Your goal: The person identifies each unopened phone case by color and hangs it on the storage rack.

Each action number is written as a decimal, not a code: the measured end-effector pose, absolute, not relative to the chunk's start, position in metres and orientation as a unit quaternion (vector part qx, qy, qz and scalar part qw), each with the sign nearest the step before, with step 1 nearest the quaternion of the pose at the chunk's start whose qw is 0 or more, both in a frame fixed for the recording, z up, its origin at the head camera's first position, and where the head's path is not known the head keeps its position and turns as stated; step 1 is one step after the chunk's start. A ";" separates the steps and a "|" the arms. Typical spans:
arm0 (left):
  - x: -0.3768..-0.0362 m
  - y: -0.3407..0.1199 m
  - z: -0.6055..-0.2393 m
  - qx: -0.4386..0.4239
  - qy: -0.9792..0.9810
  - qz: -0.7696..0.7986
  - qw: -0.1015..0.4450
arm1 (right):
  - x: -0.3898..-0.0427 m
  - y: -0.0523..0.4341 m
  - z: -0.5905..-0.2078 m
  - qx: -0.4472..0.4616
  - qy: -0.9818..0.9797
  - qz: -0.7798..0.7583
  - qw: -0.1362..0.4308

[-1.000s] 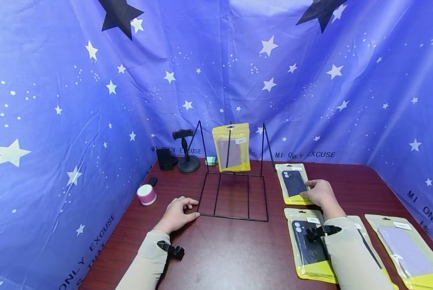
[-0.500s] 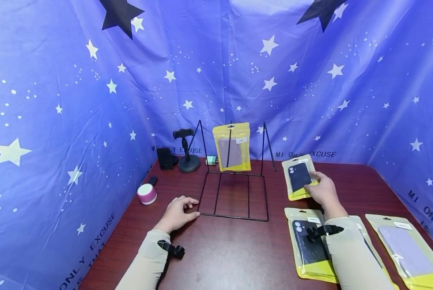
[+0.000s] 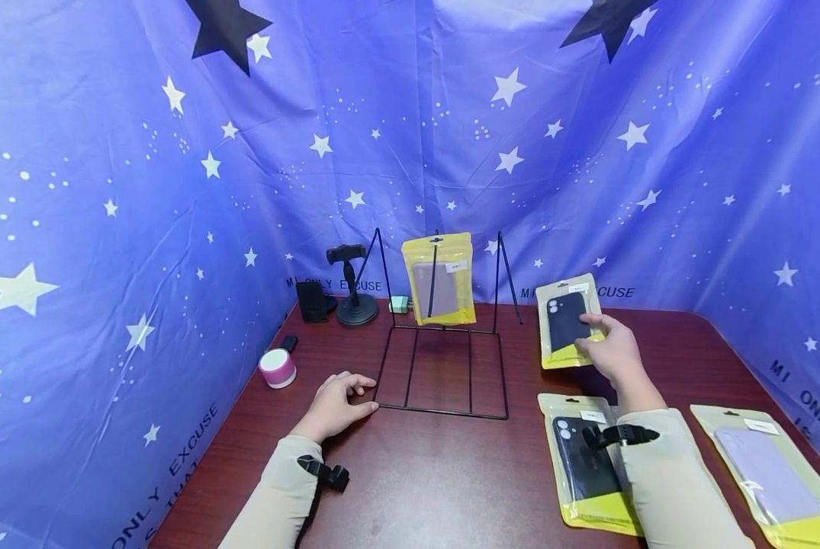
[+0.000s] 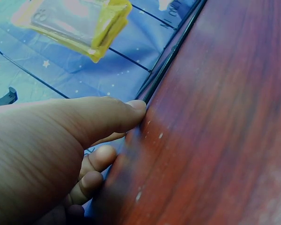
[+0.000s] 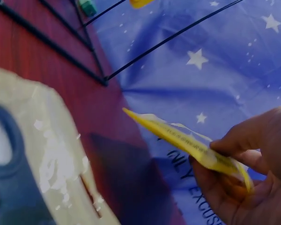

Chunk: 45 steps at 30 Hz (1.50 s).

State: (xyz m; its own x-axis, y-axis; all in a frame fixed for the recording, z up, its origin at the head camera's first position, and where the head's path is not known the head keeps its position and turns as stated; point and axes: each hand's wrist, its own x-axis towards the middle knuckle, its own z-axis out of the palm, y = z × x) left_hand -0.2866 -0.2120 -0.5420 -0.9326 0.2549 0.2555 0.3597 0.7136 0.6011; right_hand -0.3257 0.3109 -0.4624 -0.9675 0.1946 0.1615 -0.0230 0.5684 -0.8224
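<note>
Just right of the wire rack [image 3: 444, 358], the right hand [image 3: 612, 352] pinches a yellow packet [image 3: 566, 320] (dark phone case inside) clear of the worktop [image 3: 451, 473]. Meanwhile the left hand [image 3: 334, 404] rests, fingers relaxed, touching the rack's front-left corner.

A dark reddish-brown wooden table [image 3: 451, 473] stands enclosed by blue-violet fabric backdrop [image 3: 176, 191] hung on three sides. The cloth is printed with white stars, small dots, two large black stars near the top, and white lettering along its lower edge. Lighting is even and bright.
</note>
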 end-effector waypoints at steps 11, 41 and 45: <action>-0.286 -0.212 -0.542 -0.165 -0.924 -0.338 0.076 | -0.316 0.297 -0.430 0.003 -0.806 0.541 0.241; -0.284 -0.211 -0.538 -0.166 -0.926 -0.331 0.074 | -0.265 0.292 -0.357 0.145 -0.631 0.683 0.338; -0.284 -0.211 -0.538 -0.166 -0.926 -0.332 0.073 | -0.261 0.292 -0.352 0.179 -0.603 0.692 0.355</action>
State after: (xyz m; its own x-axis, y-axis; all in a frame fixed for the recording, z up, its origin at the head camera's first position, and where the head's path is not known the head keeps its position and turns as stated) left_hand -0.2840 -0.2111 -0.5379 -0.9344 0.2583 0.2454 0.3553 0.7252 0.5897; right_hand -0.2614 0.2925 -0.3516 -0.6849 0.2755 0.6746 -0.7060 -0.0219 -0.7078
